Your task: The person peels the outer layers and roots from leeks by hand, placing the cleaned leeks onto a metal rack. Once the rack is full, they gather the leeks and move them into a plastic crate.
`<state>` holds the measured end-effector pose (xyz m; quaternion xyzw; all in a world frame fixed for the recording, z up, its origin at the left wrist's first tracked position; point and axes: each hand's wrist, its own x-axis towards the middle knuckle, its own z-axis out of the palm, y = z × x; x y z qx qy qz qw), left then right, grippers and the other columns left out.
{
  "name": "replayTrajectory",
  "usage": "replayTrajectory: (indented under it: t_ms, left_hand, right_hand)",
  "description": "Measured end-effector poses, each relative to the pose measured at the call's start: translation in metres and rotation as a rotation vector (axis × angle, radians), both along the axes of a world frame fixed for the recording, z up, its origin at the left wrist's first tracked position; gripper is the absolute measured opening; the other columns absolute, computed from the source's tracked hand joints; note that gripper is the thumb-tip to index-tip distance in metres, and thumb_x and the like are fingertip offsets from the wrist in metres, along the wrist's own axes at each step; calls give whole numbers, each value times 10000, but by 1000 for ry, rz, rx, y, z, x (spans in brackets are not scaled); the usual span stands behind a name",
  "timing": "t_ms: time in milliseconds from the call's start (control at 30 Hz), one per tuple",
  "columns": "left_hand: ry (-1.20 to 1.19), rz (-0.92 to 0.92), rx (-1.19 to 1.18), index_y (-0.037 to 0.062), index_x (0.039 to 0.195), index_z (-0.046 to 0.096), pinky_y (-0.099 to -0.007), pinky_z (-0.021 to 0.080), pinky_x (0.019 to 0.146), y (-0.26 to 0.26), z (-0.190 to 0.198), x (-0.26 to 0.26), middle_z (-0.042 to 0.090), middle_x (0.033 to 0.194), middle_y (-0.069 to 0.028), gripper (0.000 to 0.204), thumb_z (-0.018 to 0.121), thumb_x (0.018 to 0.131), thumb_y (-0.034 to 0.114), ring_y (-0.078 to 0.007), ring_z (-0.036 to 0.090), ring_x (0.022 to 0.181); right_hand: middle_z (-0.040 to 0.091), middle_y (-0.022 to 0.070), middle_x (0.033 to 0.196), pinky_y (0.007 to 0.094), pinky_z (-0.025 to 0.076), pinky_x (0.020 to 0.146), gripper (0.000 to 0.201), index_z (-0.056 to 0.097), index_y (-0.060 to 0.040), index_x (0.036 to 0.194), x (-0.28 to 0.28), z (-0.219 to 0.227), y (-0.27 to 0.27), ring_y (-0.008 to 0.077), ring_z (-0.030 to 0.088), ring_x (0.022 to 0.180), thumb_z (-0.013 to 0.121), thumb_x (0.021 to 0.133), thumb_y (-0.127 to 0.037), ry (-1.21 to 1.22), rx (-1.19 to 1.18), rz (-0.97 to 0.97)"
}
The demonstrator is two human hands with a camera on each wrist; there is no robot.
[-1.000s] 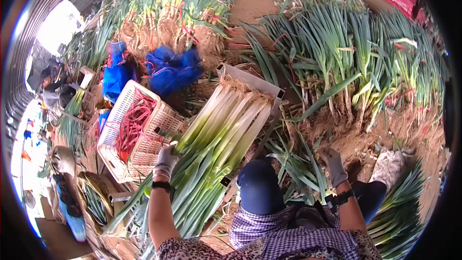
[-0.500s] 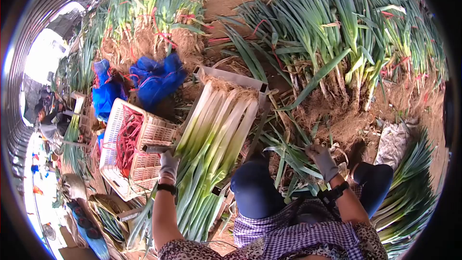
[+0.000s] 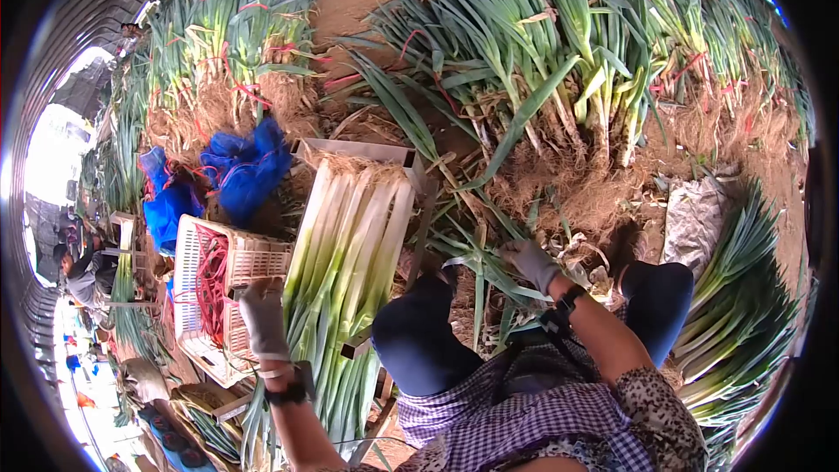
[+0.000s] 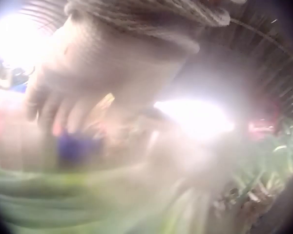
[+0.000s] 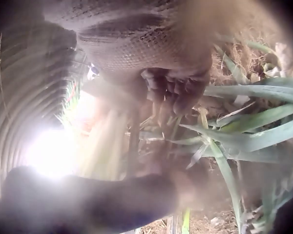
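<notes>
Several trimmed leeks (image 3: 350,245) lie side by side on a metal rack (image 3: 358,150), their pale stems and roots toward its far end. My gloved left hand (image 3: 265,323) is beside their green leaves, at the crate's near corner. In the left wrist view that hand (image 4: 112,63) is blurred, its fingers pointing down with nothing visible in them. My gloved right hand (image 3: 531,264) is above loose leaves (image 3: 494,275) right of the rack. The right wrist view shows that hand (image 5: 136,48) with loosely curled fingers and no held thing visible.
A white crate (image 3: 253,258) with red ties (image 3: 212,284) stands left of the rack, with blue netting (image 3: 247,170) beyond. Rooted leeks (image 3: 559,61) stand behind and right; another pile (image 3: 743,315) lies near right. My knee (image 3: 419,336) is close to the rack.
The head view has shifted, so the scene sits further left. My left hand has come away from the leeks' leaves toward the crate. My right hand has moved left, closer to the rack.
</notes>
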<state>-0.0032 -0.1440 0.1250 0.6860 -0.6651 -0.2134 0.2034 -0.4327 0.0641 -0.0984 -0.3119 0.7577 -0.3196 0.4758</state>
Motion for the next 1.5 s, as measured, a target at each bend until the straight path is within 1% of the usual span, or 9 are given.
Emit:
replayTrajectory:
  t_ms: [267, 700, 767, 833, 867, 967, 1033, 1233, 1500]
  left_hand:
    - [1535, -152, 309, -53, 1112, 613, -414, 503, 964, 74, 30, -288, 668, 1065, -158, 295, 551, 976, 202, -278, 654, 1000]
    - [1397, 100, 538, -18, 1130, 578, -412, 489, 933, 41, 1, -304, 635, 1118, -138, 290, 572, 939, 199, -256, 625, 1019]
    - [1404, 91, 556, -12, 1126, 581, -403, 485, 933, 40, 3, -305, 637, 1108, -131, 279, 566, 945, 199, -252, 623, 1016]
    - [1427, 105, 589, -1, 1118, 586, -393, 480, 933, 40, 4, -306, 639, 1094, -120, 259, 557, 954, 198, -242, 620, 1012]
    - [1450, 95, 598, 20, 1097, 598, -367, 476, 919, 39, 4, -310, 641, 1069, -95, 218, 538, 971, 187, -219, 618, 1001]
    - [1473, 11, 588, 45, 1083, 610, -350, 474, 895, 40, -9, -313, 639, 1046, -67, 182, 556, 968, 176, -193, 616, 975]
    - [1497, -22, 555, 56, 1085, 614, -345, 467, 895, 42, -24, -316, 636, 1038, -57, 176, 575, 959, 173, -184, 611, 970]
    - [1291, 58, 667, 66, 1150, 599, -369, 508, 856, 51, -51, -329, 634, 1038, -51, 280, 635, 930, 236, -192, 626, 938]
    - [1573, -230, 798, 40, 1145, 595, -432, 582, 810, 76, -59, -335, 657, 1022, -62, 244, 592, 951, 189, -222, 667, 904]
  right_hand:
    - [687, 206, 1031, 432, 520, 839, 285, 690, -67, 1051, -27, -88, -70, 375, 653, 974, 590, 894, -284, 211, 165, 124]
    - [684, 205, 1046, 429, 553, 758, 435, 599, 26, 1169, -8, -132, -136, 324, 677, 905, 714, 840, -235, -113, 207, -7]
    - [698, 138, 1015, 363, 553, 703, 328, 603, 11, 1163, -32, -73, -123, 257, 678, 830, 673, 878, -135, 14, -213, 362]
    - [692, 134, 975, 351, 544, 734, 253, 629, -49, 1154, -50, -61, -86, 277, 677, 849, 598, 907, -95, -314, -353, 66]
    - [688, 135, 950, 351, 542, 751, 249, 636, -70, 1146, -62, -56, -61, 289, 676, 853, 593, 902, -91, 247, -699, 260]
    - [677, 149, 927, 367, 535, 800, 270, 643, -84, 1147, -84, -32, -4, 322, 666, 882, 608, 879, -90, 608, 139, 754]
    - [679, 131, 914, 361, 534, 780, 263, 656, -79, 1110, -97, -41, 41, 326, 653, 839, 659, 848, -102, 574, -402, 527]
    - [646, 59, 869, 265, 472, 668, 262, 621, 35, 1102, -54, 225, 111, 84, 568, 745, 678, 892, -112, -42, -199, -107]
    - [661, 68, 1025, 261, 529, 780, 461, 579, 3, 1248, -51, 185, 191, 114, 637, 871, 749, 836, -111, 130, -12, -73]
